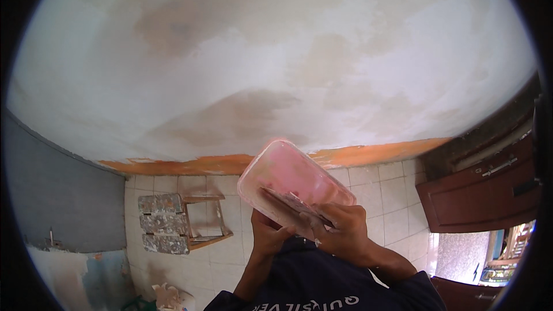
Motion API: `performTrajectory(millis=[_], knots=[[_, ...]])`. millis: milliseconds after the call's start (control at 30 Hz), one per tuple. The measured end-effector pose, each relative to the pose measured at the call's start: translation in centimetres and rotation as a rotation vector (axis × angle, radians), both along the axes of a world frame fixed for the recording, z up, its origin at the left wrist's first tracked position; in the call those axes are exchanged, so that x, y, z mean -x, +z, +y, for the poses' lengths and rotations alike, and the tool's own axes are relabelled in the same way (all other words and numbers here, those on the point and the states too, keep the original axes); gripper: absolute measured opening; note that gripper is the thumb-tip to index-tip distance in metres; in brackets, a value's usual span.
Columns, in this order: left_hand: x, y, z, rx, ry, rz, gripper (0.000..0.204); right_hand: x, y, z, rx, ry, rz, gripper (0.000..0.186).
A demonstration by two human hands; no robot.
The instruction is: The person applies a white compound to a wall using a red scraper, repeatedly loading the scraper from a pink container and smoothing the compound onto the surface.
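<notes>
A pink rectangular plastic tub [279, 164] with rounded corners and whitish smears is tilted in front of my chest. My left hand [269, 235] grips its near left edge, with some fingers hidden beneath it. In my right hand [344, 229] is a putty knife [287, 200], its wide blade lying inside the tub and coated with pale filler. Traces of filler also show on the fingers of my right hand.
Ahead rises a white wall [357, 69] with beige patches and an orange strip [190, 165] along its foot. A paint-spattered wooden step stool [164, 223] stands on the tiled floor [380, 196] at left. To the right is a brown door [478, 187]; crumpled material [167, 296] lies lower left.
</notes>
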State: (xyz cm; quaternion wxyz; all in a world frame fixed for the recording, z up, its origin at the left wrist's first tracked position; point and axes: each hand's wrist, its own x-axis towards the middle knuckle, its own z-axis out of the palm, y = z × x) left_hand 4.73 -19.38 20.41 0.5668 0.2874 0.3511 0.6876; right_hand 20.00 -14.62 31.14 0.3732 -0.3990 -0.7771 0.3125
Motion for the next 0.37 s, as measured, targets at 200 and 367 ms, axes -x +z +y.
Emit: performTrajectory(millis=[200,367], knots=[[0.2,-0.9,0.0,0.027,-0.084,0.003,0.088,1.3,1.1,0.9,-0.021,-0.045,0.026,0.018],[-0.2,-1.7,-0.5,0.19,-0.181,-0.225,0.081,0.7,1.1,1.4,0.227,-0.153,0.078,0.025]])
